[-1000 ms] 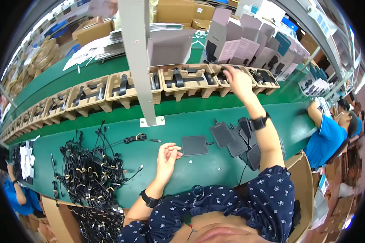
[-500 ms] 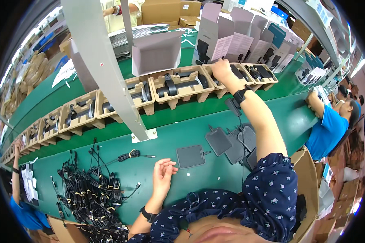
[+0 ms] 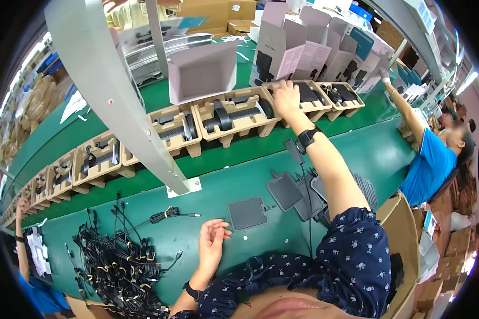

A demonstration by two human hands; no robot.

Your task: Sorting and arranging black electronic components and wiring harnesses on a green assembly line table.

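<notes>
My right hand (image 3: pixel 287 101) reaches across to a moulded brown tray (image 3: pixel 318 110) in the row and dips into its left part. Its fingers are bent and pressed together; whatever they hold is hidden. Inside that tray lies a dark flat piece (image 3: pixel 305 91). Beside my right forearm hangs a small black block (image 3: pixel 294 151) with a thin cable running down. My left hand (image 3: pixel 212 245) rests on the green table, fingers loosely curled and empty. Just right of it lies a dark grey flat pad (image 3: pixel 247 213) with a short tab. Several similar pads (image 3: pixel 285 191) overlap below my right forearm.
A heap of bundled black cables (image 3: pixel 117 260) sits at the left. A grey metal post (image 3: pixel 138 122) rises before the tray row. Open cartons (image 3: pixel 271 53) stand behind the trays, near an open grey box (image 3: pixel 203 74). Co-workers in blue (image 3: pixel 430 167) flank the table.
My right hand stays at the same tray, its fingers slightly shifted. The co-worker at right has stretched an arm toward the cartons. Across the table, a person now moves a blurred flat sheet.
</notes>
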